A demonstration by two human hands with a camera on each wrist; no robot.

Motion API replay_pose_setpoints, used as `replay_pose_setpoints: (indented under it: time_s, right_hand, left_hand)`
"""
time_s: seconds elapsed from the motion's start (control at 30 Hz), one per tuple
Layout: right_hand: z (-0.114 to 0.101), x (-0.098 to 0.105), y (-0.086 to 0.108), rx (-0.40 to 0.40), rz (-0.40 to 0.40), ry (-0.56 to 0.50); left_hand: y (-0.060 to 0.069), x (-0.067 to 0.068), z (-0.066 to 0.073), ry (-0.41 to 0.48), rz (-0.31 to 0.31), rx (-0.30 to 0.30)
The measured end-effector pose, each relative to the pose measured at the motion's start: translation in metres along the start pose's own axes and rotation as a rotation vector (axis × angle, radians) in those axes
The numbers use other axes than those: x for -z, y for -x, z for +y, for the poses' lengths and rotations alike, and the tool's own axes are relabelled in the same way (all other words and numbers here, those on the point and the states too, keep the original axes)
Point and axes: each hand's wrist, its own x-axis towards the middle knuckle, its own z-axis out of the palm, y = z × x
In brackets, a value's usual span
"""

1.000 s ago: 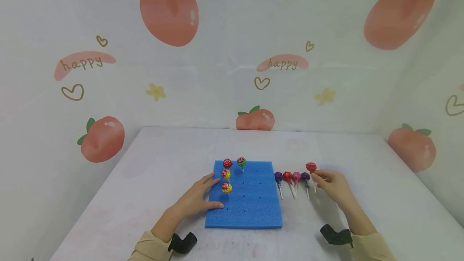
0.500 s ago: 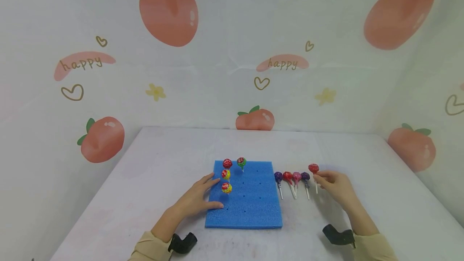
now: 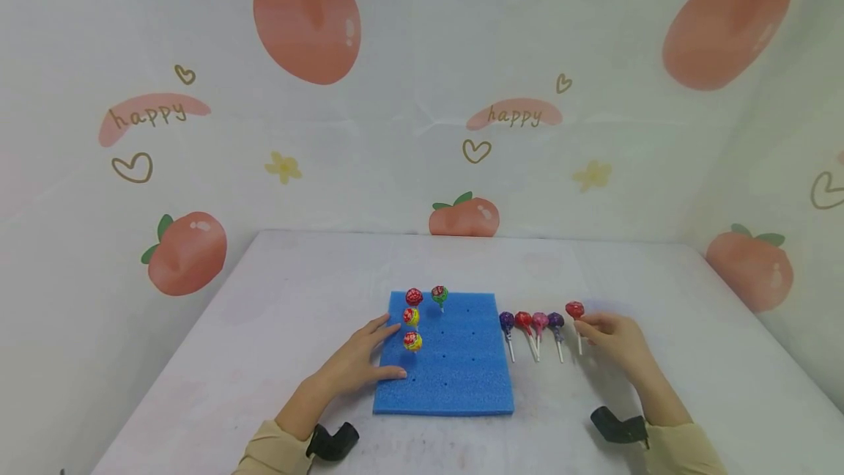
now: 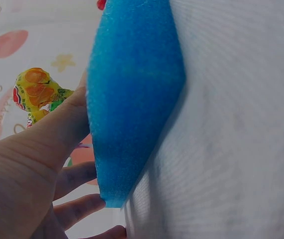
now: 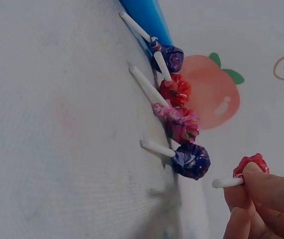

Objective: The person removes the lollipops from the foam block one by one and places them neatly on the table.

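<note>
four lollipops (image 3: 412, 317) in blue foam (image 3: 455, 393), four beside, one in right hand (image 3: 618, 344)

Head view: set high, facing forward and down, taking in desk (image 3: 593, 270) and printed backdrop (image 3: 409, 42) from well back. Left wrist view: rolled sideways, close behind left hand (image 4: 22, 174). Right wrist view: likewise rolled, near right hand (image 5: 273, 196) and lollipops (image 5: 192, 162). All three share blue foam board (image 3: 455, 387)

On the white bench (image 3: 330, 270), round purple, red and pink lollipops (image 3: 539, 320) lie right of the blue foam rectangle (image 3: 455, 387).
</note>
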Motion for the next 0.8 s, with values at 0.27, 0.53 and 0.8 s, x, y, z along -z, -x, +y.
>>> replay_pose_setpoints:
  time_s: [0.27,0.53,0.8]
  right_hand:
    - [0.006,0.0,-0.002,-0.019,-0.005,0.003]
    - [0.011,0.0,-0.003,-0.054,-0.028,-0.007]
    - [0.01,0.0,-0.003,-0.07,-0.056,-0.011]
  left_hand:
    - [0.001,0.001,0.004,-0.009,0.0,0.007]
    - [0.001,0.002,0.004,-0.007,-0.003,0.014]
    - [0.001,0.001,0.003,-0.003,-0.006,0.014]
